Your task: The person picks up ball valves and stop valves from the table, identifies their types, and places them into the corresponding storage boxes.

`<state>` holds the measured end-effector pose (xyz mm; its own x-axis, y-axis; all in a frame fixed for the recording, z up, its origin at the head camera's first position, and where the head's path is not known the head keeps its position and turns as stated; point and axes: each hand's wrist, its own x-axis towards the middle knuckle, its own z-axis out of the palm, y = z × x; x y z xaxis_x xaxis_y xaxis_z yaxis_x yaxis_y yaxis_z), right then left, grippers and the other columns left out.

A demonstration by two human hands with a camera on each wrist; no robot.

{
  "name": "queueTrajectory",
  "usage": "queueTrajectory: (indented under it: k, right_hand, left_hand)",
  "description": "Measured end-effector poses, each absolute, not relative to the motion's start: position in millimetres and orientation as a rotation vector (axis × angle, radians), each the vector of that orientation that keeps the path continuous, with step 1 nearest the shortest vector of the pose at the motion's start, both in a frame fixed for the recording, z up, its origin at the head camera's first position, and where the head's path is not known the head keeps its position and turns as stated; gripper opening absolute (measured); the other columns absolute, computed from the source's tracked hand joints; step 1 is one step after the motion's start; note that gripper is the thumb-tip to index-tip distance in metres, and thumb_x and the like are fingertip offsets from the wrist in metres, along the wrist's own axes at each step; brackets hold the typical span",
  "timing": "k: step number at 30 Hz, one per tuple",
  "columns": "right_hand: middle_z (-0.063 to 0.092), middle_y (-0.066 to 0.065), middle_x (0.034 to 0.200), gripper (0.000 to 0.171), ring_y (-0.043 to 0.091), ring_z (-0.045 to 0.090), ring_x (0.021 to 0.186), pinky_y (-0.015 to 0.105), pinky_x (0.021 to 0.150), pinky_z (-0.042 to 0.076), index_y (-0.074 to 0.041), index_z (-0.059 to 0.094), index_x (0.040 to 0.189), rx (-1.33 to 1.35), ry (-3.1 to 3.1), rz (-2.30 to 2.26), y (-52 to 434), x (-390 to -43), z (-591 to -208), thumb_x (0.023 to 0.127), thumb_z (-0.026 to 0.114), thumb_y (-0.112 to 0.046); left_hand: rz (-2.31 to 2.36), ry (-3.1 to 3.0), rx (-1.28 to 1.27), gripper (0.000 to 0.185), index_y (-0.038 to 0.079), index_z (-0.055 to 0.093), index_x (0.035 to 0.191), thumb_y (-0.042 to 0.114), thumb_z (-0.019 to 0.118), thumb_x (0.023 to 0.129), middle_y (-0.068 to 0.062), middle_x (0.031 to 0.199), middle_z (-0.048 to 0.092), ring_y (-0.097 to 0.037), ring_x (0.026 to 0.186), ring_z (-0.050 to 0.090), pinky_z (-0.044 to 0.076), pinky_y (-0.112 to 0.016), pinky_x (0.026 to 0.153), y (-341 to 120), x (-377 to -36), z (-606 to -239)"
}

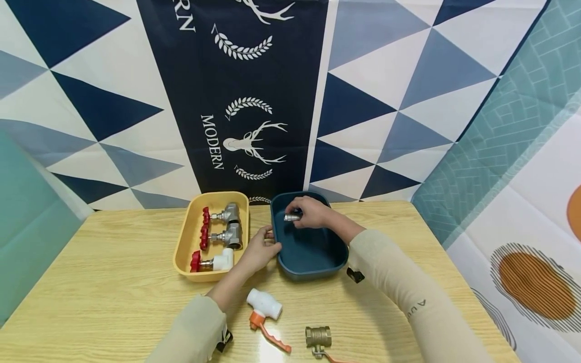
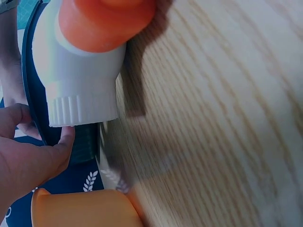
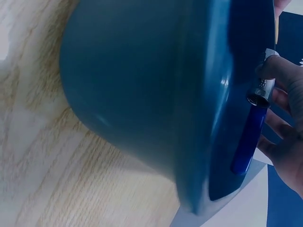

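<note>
The blue bin [image 1: 313, 275] stands toward the back of the table. My right hand [image 1: 309, 212] is over its left back part, gripping a small metal ball valve [image 1: 292, 217]. In the right wrist view this valve's blue lever handle [image 3: 249, 142] hangs down along the inside of the bin, and its open threaded end shows. My left hand [image 1: 259, 250] holds the bin's left rim, thumb on top and fingers against the outer wall. Nearer the front lie a white plastic ball valve [image 1: 265, 303] with an orange lever and a brass ball valve [image 1: 318, 336] with an orange-red lever.
Left of the blue bin is a yellow bin [image 1: 180, 252]. Inside it are two metal valves [image 1: 232, 235] with red handwheels and a white plastic valve [image 1: 223, 260] with a red handwheel. A patterned cloth wall [image 1: 363, 126] rises behind the wooden table [image 1: 113, 282].
</note>
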<state>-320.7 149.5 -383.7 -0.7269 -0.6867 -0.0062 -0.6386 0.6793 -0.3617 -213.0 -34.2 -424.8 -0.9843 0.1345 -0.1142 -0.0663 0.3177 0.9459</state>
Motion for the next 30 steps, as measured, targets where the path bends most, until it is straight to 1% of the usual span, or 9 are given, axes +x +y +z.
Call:
queueTrajectory:
  k: [8,18,30]
  right_hand:
    - [0.060,0.006,0.109,0.034,0.017,0.054,0.087,0.030,0.078,0.048,-0.010,0.063,0.115,-1.038,2.722,-0.513,148.8,-326.6,-387.4,0.081,0.067,-0.013]
    - [0.060,0.007,0.108,0.034,0.016,0.055,0.087,0.031,0.079,0.049,-0.008,0.063,0.116,-1.010,2.713,-0.528,146.5,-330.8,-392.2,0.082,0.066,-0.012]
    - [0.061,0.006,0.105,0.035,0.016,0.054,0.085,0.030,0.076,0.048,-0.008,0.063,0.115,-1.035,2.731,-0.515,145.1,-336.1,-401.0,0.081,0.066,-0.012]
  left_hand:
    - [1.754,2.393,0.060,0.060,0.002,0.031,0.143,0.014,0.055,0.090,-0.019,0.131,0.049,-0.025,0.104,0.058,0.052,-0.031,0.079,-33.3,-212.4,-424.1]
    - [1.747,2.386,0.061,0.059,0.003,0.030,0.144,0.014,0.054,0.090,-0.019,0.132,0.048,-0.024,0.103,0.059,0.051,-0.030,0.078,-34.3,-213.2,-424.0]
    - [1.741,2.390,0.062,0.060,0.003,0.030,0.144,0.015,0.054,0.091,-0.018,0.132,0.048,-0.025,0.105,0.058,0.051,-0.031,0.079,-34.2,-213.6,-425.8]
